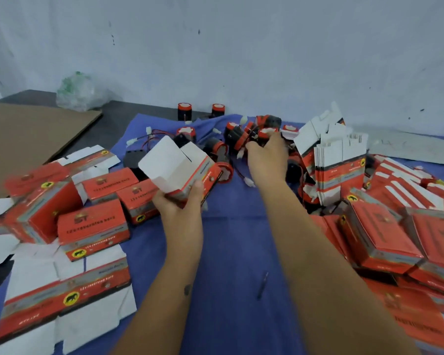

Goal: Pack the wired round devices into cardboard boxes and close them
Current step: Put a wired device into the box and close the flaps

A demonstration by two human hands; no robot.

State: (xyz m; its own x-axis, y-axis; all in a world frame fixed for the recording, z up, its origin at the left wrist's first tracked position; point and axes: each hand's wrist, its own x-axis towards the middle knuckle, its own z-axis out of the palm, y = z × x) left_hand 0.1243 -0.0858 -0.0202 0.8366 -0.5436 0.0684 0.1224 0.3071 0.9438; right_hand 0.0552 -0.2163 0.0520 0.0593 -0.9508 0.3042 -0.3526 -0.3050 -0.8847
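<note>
Two bare forearms reached up from the bottom edge over a blue cloth [228, 252]. At lower left lay two flat boxes [62, 298]; above them stood about six made-up boxes [92, 228]. At mid-frame the left hand [177, 201] gripped one open box [180, 167], flaps up. Just right, the right hand [265, 155] curled round one device [267, 133] in the pile. Two devices [184, 111] stood at the far wall.

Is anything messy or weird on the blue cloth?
Yes. The round devices lie in a tangled heap, wires trailing loose. Flat boxes lean and spill at the right. A thin dark pen-like stick lies alone on the cloth. The left hand holds an open box; the right hand grips a device.
</note>
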